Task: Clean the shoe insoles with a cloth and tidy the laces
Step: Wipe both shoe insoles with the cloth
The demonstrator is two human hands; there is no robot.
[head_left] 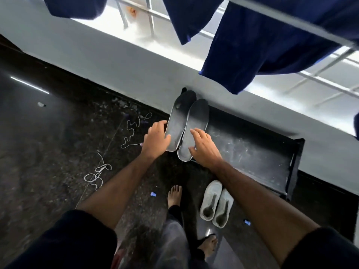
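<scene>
Head view: left hand (156,137) grips left insole (179,121); right hand (204,146) open, resting on right insole (195,129). Insole step in hand; cloth unseen; next likely laces (134,131).

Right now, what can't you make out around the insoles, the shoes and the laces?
Head view only:
- Left insole: near edge hidden under the left hand.
- Right insole: one side covered by the right hand.
- Shoes: insides too dark to judge.
- Laces: ends too thin to follow on the speckled floor.
- Cloth: none identifiable; hanging blue fabric is cut off by the top edge.
</scene>
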